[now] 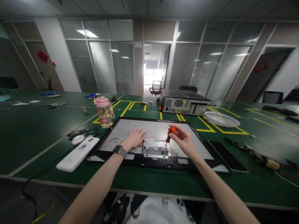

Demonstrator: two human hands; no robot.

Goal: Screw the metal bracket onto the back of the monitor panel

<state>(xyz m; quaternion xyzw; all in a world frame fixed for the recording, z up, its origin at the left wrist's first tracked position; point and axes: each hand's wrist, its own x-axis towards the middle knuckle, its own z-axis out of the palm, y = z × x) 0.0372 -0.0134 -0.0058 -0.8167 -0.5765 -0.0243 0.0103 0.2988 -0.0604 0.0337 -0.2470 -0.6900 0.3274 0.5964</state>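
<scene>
The right hand (184,139) grips an orange screwdriver (169,136), tip down on the metal bracket (156,148) (near edge of the monitor panel (163,127)); the left hand (135,138) lies flat, open, empty, left of it; a slipping tip could gouge the panel.

left hand (135,138) flat, palm down, right hand (183,139) grip closed
</scene>
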